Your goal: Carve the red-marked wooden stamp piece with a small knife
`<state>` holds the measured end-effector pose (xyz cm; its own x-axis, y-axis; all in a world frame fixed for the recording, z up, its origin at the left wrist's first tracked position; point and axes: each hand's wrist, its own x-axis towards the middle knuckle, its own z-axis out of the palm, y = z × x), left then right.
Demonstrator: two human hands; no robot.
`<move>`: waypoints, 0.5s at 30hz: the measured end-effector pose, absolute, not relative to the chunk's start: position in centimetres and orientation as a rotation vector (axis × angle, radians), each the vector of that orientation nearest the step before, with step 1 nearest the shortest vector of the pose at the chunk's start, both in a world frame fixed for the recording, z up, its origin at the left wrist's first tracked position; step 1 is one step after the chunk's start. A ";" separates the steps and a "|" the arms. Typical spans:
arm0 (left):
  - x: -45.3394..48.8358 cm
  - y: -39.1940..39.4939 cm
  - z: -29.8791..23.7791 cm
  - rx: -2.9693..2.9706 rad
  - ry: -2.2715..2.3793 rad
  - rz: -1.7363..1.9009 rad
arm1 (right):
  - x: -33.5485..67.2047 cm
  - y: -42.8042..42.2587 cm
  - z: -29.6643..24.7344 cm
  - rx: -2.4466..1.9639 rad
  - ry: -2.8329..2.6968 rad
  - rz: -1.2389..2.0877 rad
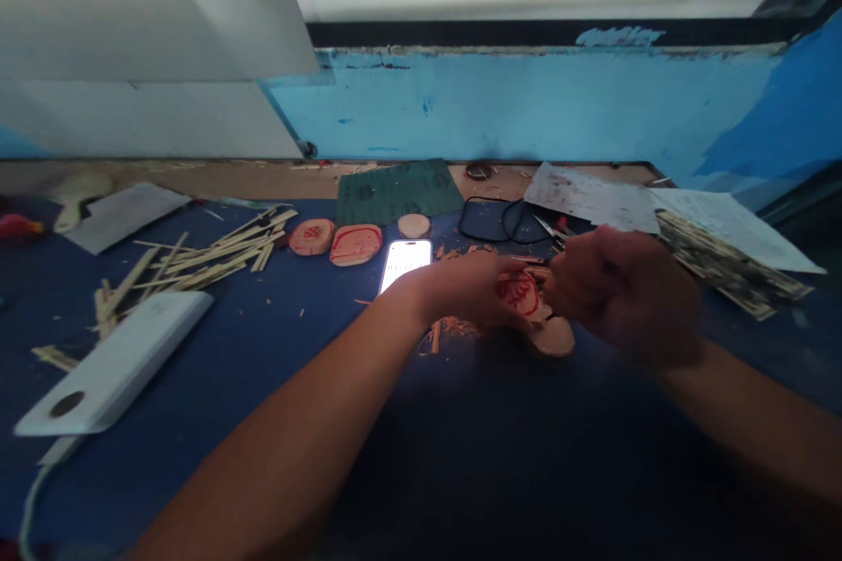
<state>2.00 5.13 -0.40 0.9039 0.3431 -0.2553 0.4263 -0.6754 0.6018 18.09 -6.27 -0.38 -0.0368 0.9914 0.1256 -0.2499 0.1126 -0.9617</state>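
Note:
My left hand is closed around the edge of a round wood slice with red line markings on its face. Close on its right, my right hand is curled into a fist, blurred by motion. Whatever that fist grips is hidden from me. Beneath the marked piece lies a plain wood slice. Orange-brown wood shavings are scattered on the blue tabletop around my left hand. A lit phone lies just behind my left wrist.
Red-marked wood slices and a pale round slice lie farther back, before a green sheet. Thin wooden sticks and a white power bank-like block with a cable are at left. Papers and patterned strips lie right.

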 end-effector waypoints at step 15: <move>2.1 5.1 -0.7 2.412 0.543 -0.130 | 18.0 -5.6 0.4 -0.932 -1.084 1.277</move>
<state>2.06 5.15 -0.68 0.9092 0.3493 -0.2266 0.4139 -0.7005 0.5813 17.95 -5.64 0.45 -0.0227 0.9950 0.0977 -0.2583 0.0886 -0.9620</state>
